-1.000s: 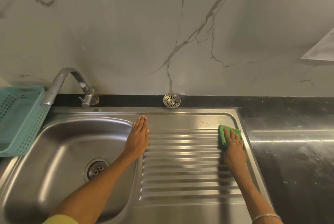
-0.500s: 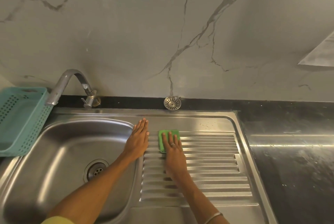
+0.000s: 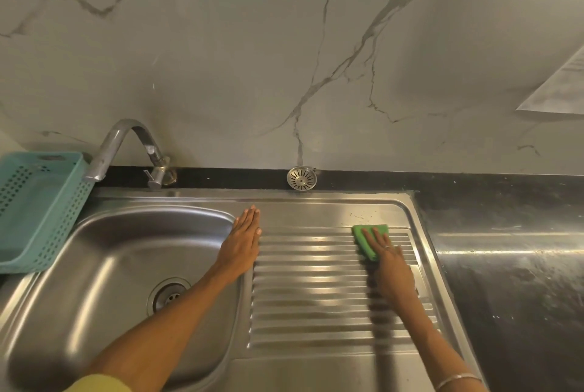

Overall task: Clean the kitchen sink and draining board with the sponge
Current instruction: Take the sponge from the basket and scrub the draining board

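Steel ribs of the draining board (image 3: 316, 293) run between the two forearms, nearest to the person. Further on, the right hand (image 3: 390, 260) lies with straight fingers on the green sponge (image 3: 368, 238) and presses it flat onto the far ribs, close to the right rim of the board. The left hand (image 3: 241, 243) is flat too, fingers together, resting on the ridge between the board and the sink (image 3: 126, 265), and it holds nothing. The sink bowl lies to the left of this hand.

I judge that the step in hand is wiping the far part of the draining board; the bowl looks not yet treated. Some small specks (image 3: 360, 217) show just beyond the sponge. The next move probably needs steady pressure along the ribs, then strokes nearer to the person. Behind all this stand the tap (image 3: 126, 145) and the marble wall (image 3: 284, 59).
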